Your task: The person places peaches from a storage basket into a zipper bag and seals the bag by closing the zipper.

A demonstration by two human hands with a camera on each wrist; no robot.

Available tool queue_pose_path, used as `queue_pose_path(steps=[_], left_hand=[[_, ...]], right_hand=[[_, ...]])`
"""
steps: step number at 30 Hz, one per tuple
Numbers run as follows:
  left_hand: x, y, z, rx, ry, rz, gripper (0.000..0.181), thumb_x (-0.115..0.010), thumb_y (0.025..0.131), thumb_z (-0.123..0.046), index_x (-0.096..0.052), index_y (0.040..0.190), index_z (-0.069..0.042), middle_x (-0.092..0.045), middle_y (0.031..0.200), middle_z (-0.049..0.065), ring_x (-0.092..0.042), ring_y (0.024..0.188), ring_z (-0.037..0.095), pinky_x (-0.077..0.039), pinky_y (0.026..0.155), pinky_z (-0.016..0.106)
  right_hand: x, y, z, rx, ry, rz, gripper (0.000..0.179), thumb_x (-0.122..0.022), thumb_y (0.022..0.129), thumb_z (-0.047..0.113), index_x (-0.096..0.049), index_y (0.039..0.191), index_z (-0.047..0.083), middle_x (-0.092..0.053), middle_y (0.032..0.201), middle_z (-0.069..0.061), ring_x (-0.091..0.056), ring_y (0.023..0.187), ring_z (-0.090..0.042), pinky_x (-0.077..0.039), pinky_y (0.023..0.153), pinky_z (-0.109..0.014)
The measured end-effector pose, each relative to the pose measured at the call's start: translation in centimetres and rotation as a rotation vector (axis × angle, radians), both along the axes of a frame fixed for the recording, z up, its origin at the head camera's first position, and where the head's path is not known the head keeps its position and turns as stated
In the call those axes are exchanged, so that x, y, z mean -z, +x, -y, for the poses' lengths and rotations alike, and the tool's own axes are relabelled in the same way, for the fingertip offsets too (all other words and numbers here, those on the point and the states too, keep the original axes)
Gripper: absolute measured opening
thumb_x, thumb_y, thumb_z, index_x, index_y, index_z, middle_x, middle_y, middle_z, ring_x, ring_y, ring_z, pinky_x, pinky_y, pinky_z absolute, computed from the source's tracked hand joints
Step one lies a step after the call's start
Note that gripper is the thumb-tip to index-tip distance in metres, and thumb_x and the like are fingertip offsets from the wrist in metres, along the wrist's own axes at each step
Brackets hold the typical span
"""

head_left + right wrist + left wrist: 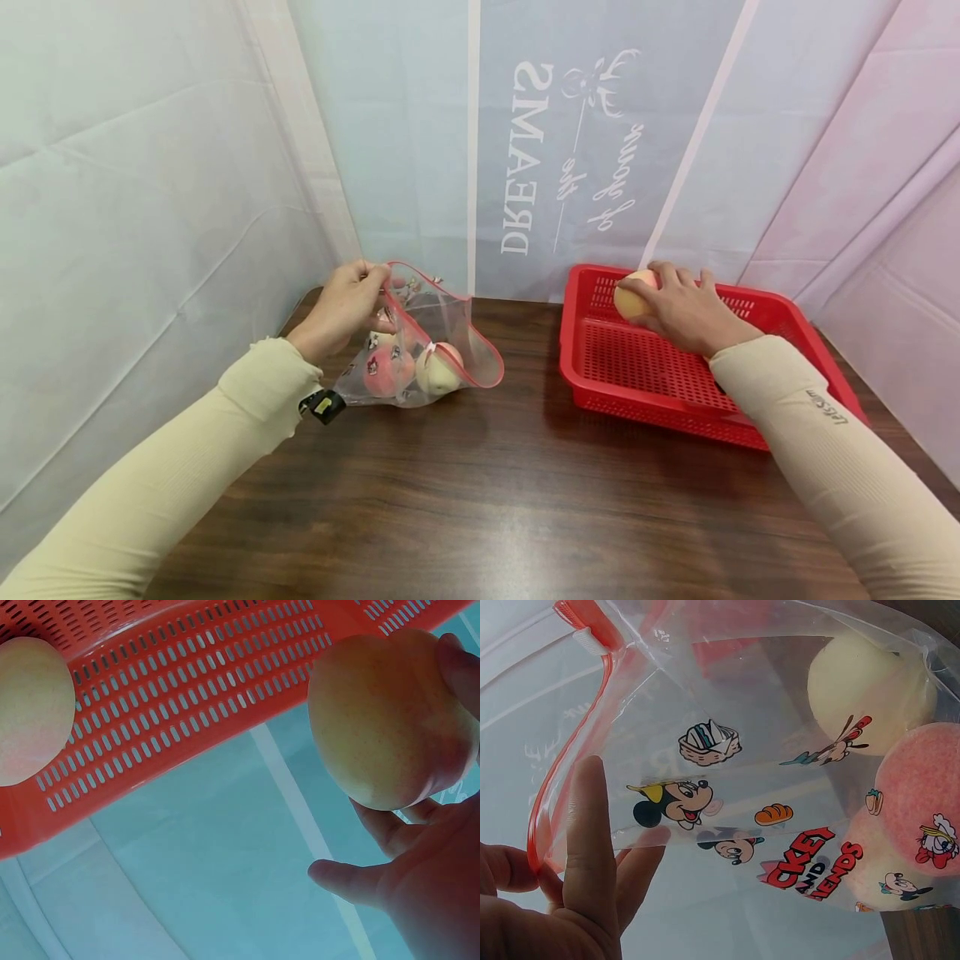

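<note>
My left hand [341,304] pinches the red zip edge of a clear plastic zip bag [450,321], whose mouth gapes toward the right. Cartoon figures are printed on the bag's film. Inside lie a pale peach [439,372], a pink-red peach [387,371] and another pale one partly behind it. My right hand [686,308] grips a yellow-pink peach [632,302] over the far left part of a red perforated basket [567,333]. In the right wrist view, a second peach [34,712] shows in the basket; from the head view my hand and sleeve mostly hide it.
The dark wood table [420,500] carries both bag and basket. Behind them hangs a grey-blue cloth [405,125] with mirrored white lettering. Pale cloth walls [150,208] close in on the left and right. A small black device [324,406] is strapped at my left wrist.
</note>
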State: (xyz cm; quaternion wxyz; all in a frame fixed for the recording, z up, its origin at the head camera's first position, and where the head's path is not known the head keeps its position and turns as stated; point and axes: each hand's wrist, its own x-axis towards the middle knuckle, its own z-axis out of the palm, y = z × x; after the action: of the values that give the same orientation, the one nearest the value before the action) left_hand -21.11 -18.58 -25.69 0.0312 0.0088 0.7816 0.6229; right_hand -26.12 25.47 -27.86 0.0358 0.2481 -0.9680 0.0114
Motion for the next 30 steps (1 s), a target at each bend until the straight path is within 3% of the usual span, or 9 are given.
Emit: queue_pose_path(steps=[19, 26, 30], left_hand=[[0.0, 0.1, 0.1, -0.007, -0.002, 0.003, 0.027, -0.036, 0.108, -0.023, -0.043, 0.096, 0.001, -0.046, 0.147, 0.024, -0.054, 0.125, 0.039, -0.065, 0.068, 0.03], [0.1, 0.2, 0.0, -0.022, -0.018, 0.004, 0.027, -0.036, 0.107, -0.022, -0.045, 0.104, 0.003, -0.048, 0.143, 0.02, -0.055, 0.106, 0.032, -0.065, 0.068, 0.031], [0.1, 0.1, 0.1, -0.022, -0.028, -0.003, 0.028, -0.036, 0.107, -0.024, -0.044, 0.1, 0.002, -0.049, 0.143, 0.021, -0.057, 0.107, 0.03, -0.065, 0.069, 0.031]], right_hand=[[-0.7, 0.7, 0.9, -0.027, -0.008, -0.051, 0.072, -0.079, 0.085, 0.021, -0.044, 0.148, 0.02, -0.035, 0.14, -0.031, -0.036, 0.126, -0.055, -0.024, 0.101, -0.078], [-0.8, 1.1, 1.2, -0.051, -0.005, -0.092, 0.071, -0.079, 0.085, 0.019, -0.044, 0.146, 0.02, -0.037, 0.139, -0.032, -0.039, 0.124, -0.053, -0.028, 0.098, -0.074], [-1.0, 1.2, 1.5, -0.051, -0.019, -0.088, 0.075, -0.081, 0.083, 0.019, -0.043, 0.147, 0.021, -0.036, 0.14, -0.03, -0.037, 0.126, -0.053, -0.027, 0.101, -0.076]])
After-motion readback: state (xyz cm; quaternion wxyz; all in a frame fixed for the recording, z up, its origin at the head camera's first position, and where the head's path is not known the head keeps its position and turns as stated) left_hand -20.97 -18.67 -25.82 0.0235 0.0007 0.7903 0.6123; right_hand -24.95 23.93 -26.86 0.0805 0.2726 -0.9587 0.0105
